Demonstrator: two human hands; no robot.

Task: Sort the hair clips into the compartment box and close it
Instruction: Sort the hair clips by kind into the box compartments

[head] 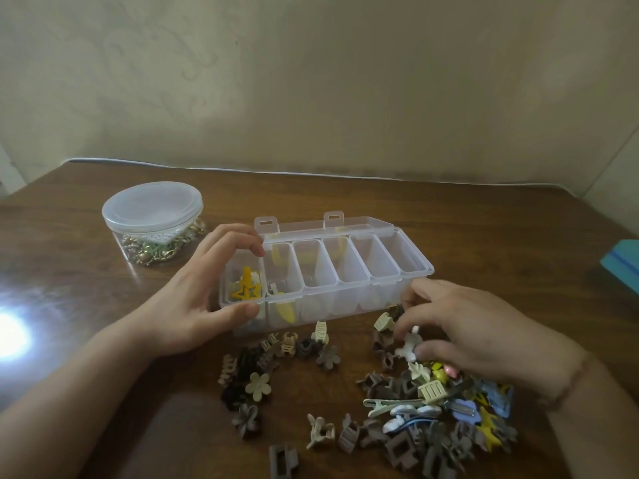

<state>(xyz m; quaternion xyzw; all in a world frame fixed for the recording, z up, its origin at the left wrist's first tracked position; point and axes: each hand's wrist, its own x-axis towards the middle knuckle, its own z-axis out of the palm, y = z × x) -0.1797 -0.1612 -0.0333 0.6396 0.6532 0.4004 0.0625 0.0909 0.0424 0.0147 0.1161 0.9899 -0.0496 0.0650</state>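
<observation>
A clear compartment box [416,267] stands open on the wooden table, its lid [301,224] folded back. My left hand [204,295] grips the box's left end, thumb on the front wall and fingers on the rear rim. The leftmost compartment holds a yellow star clip [246,286]; the second holds a yellow clip [287,311]. The other compartments look empty. My right hand [463,326] hovers over the pile of hair clips [415,409], fingers pinched on a white clip [409,345]. A smaller group of brown and beige clips [262,368] lies in front of the box.
A round clear tub [152,216] with a lid, filled with gold and green trinkets, sits at the back left. A teal object [622,266] lies at the right edge. Bright glare [10,335] marks the table's left side. A wall rises behind the table.
</observation>
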